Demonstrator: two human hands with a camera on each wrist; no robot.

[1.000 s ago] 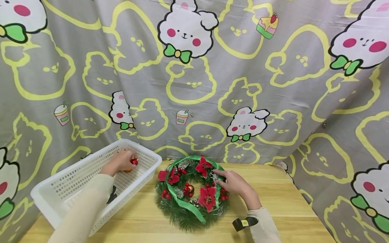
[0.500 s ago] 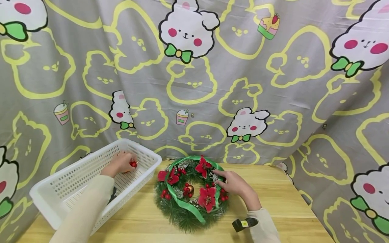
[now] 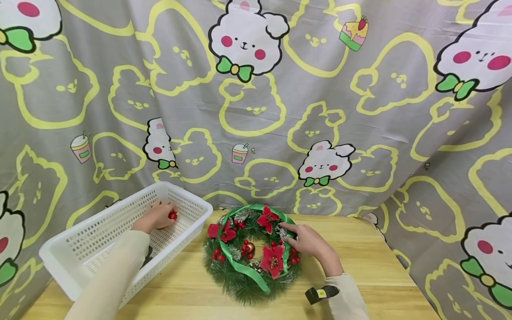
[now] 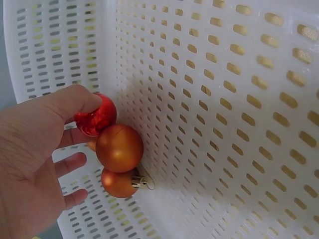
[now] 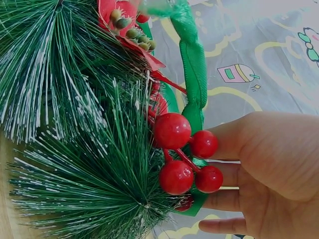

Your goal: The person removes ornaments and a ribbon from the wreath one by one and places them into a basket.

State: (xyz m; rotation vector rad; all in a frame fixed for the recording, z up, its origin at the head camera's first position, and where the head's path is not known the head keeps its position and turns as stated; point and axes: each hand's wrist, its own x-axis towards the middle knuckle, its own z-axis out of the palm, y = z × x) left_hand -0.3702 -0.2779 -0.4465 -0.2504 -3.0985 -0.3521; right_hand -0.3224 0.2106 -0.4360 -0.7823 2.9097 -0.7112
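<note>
In the left wrist view my left hand (image 4: 40, 144) pinches a shiny red Christmas ball (image 4: 102, 117) between thumb and forefinger, its other fingers spread. Beside that ball lie an orange ball (image 4: 119, 148) and a second orange ball (image 4: 118, 184) with a gold cap. All are inside the white plastic basket (image 3: 192, 200). My right hand (image 3: 312, 244) rests at the right side of a Christmas wreath (image 3: 240, 284), fingers fairly straight and touching near the green ribbon (image 5: 194, 74). Red berries (image 5: 173, 131) partly hide its fingertips in the right wrist view.
The wreath lies on a wooden table (image 3: 360, 266), with red flowers (image 3: 273, 261) and a gold ball (image 3: 250, 249) at its centre. Something dark (image 3: 148, 257) sits in the basket by the left sleeve. A patterned curtain (image 3: 256, 111) hangs behind.
My left hand and the red ball have shifted slightly left within the basket. The right hand and the wreath stay where they were.
</note>
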